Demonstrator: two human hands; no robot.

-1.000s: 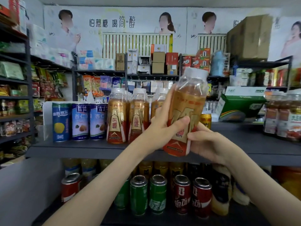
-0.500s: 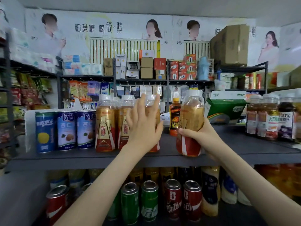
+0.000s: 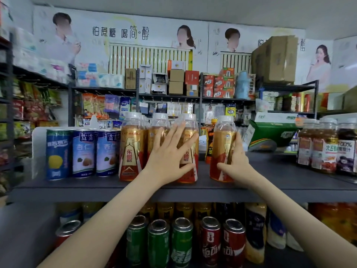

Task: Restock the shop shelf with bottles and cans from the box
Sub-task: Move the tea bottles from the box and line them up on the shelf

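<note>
Gold-and-red labelled bottle upright on the grey shelf, gripped low on its right side by the right hand, fingers curled around it. Just left of that bottle, across a narrow gap, a row of matching bottles. Left hand spread flat, fingers apart, pressed against the front of the row's right end. Further left of the row, three blue cans standing side by side. Behind the gripped bottle, a small dark bottle. Far right of it, dark juice bottles. Below the shelf, green and red cans in a line.
</note>
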